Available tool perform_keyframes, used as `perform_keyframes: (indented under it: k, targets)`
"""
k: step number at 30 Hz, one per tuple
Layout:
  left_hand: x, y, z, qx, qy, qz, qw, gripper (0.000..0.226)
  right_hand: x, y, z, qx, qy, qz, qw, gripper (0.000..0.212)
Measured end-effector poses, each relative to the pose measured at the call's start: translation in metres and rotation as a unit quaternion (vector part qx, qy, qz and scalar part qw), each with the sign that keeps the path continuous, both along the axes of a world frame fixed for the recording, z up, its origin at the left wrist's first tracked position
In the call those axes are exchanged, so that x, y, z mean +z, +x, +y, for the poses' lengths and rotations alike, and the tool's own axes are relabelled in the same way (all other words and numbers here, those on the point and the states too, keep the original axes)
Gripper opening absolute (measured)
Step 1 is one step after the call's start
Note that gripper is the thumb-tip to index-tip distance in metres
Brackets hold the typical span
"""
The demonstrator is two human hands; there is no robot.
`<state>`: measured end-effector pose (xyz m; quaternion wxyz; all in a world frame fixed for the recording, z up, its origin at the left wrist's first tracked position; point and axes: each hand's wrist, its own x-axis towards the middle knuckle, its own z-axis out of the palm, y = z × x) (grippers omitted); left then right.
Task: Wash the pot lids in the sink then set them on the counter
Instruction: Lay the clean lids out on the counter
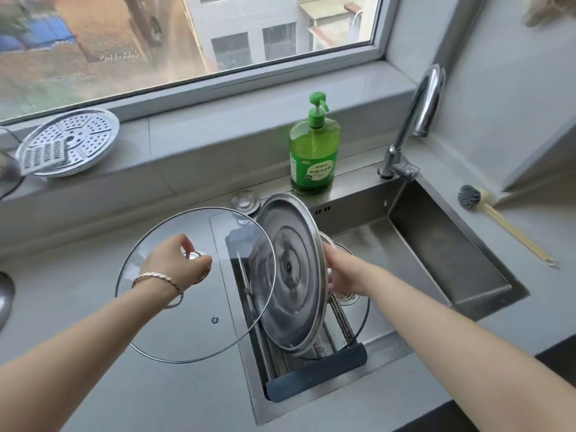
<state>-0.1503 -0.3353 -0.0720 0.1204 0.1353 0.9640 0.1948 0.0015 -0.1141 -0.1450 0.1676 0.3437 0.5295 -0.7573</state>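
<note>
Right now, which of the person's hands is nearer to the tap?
Right. The right hand holds the steel lid over the sink, in front of the tap; the left hand grips the glass lid over the counter, farther left.

Three pot lids at the sink (436,244)
Steel-rimmed glass lid (174,313) held by its knob in the left hand (177,263) above the bench (62,275); steel lid (290,275) tilted on edge in the sink's rack (314,388), underside showing; second glass lid (350,302) behind it.

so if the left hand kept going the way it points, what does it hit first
Probably the steel lid tilted in the sink; the glass lid that the left hand holds would touch it first, though depth is unclear.
</note>
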Motion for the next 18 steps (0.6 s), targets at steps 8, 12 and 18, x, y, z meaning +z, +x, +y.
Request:
perform_keyframes:
  k: [8, 12, 18]
  targets:
    - [-0.003, -0.011, -0.028, 0.059, 0.013, -0.016, 0.998, 0.017, -0.008, -0.014, -0.016, -0.091, -0.134, 0.041, 0.986, 0.062]
    - [-0.006, -0.016, -0.037, 0.07, 0.001, -0.02, 0.997, 0.016, -0.005, -0.017, -0.024, -0.094, -0.04, 0.024, 0.994, 0.03]
    - [-0.007, -0.018, -0.043, 0.076, -0.003, -0.016, 0.997, 0.012, -0.009, -0.023, -0.031, -0.093, 0.038, 0.005, 0.995, 0.02]
